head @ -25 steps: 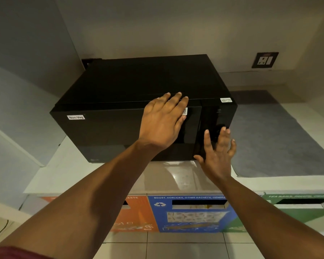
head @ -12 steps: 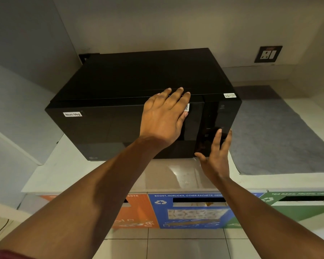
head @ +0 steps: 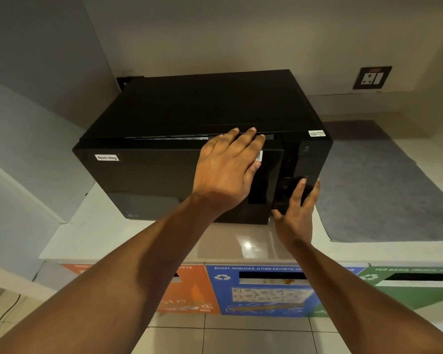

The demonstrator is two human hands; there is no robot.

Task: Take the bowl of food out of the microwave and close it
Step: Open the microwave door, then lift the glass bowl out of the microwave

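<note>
A black microwave (head: 164,118) with a "Non-Veg" label stands on a white counter. Its door (head: 149,185) is slightly ajar, with a thin gap showing along the top edge. My left hand (head: 228,169) lies flat on the upper right of the door, fingertips hooked over its top edge. My right hand (head: 296,213) is at the lower part of the control panel (head: 304,159), fingers spread around a dark round knob. The bowl of food is hidden inside the microwave.
A grey mat (head: 384,190) covers the counter (head: 92,233) to the right of the microwave. A wall socket (head: 371,77) sits at the upper right. Below the counter front are orange (head: 189,290), blue (head: 264,292) and green (head: 407,290) waste bins with slots.
My right hand has moved up onto the control panel's lower part. My left fingers have slid over the door's top edge, and a gap has appeared there. The view has shifted down.
</note>
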